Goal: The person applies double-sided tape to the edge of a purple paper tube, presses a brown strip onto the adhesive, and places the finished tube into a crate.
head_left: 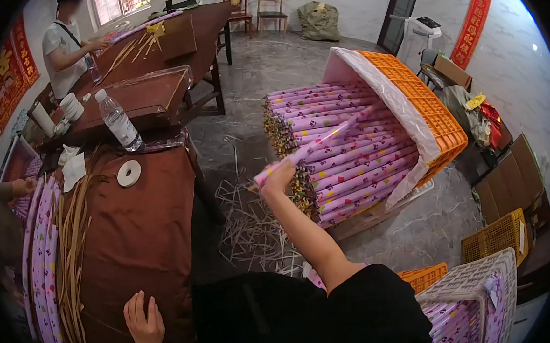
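My right hand [280, 176] is stretched out to the front, fingers wrapped round the near end of a purple patterned tube [333, 135]. This tube slants up to the right across a large stack of similar purple tubes [364, 171], whose brownish ends face left. The stack lies partly inside an orange plastic crate [413, 92] tipped on its side and lined with white sheeting. On the brown cloth of the table [142, 238] my left hand [145, 321] rests with fingers apart, holding nothing. Brown strips [70, 249] and more purple tubes [45, 270] lie left of it.
A water bottle [118, 120] and a white tape roll [128, 173] stand or lie on the table. Shredded strips [253, 224] litter the floor. A white crate [487, 290] of tubes is at lower right. A co-worker [66, 55] stands at the back table; another person's hand [24, 187] shows left.
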A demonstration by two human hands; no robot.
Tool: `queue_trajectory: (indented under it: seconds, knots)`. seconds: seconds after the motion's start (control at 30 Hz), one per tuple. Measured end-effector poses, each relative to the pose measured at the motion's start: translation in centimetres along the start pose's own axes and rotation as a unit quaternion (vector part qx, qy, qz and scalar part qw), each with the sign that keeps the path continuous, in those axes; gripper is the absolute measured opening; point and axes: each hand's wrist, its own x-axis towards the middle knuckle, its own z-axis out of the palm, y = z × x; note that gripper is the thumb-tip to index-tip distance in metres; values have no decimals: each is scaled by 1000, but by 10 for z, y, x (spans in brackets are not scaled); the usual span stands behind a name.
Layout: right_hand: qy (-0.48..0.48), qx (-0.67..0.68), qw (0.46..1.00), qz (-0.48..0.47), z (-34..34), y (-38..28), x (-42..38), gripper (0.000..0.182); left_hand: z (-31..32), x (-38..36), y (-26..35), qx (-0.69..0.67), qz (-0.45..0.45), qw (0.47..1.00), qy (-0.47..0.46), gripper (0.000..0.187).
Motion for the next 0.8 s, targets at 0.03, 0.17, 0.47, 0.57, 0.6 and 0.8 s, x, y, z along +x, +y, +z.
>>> queue_trajectory:
  seconds: [0.03,0.17,0.47,0.57,0.6,0.8]
  knots:
    - [35,-26,998,-35,13,-1,17,32,-1,1,0,3,-2,1000,-2,16]
    - [176,-168,952,-188,43,18,155,49,0,1,0,-2,3,1000,11,15]
    - [107,-260,960,-9,19,-63,271,50,1,5,0,-5,-12,1000,25,16]
    - [83,-498,861,-65,9,-69,279,58,0,6,1,-7,-11,1000,28,16]
    - [81,-595,794,-93,4,-75,279,61,1,6,0,-1,-3,999,33,16]
    - [4,-807,548,-218,8,-111,239,59,-7,10,0,22,-12,998,53,14]
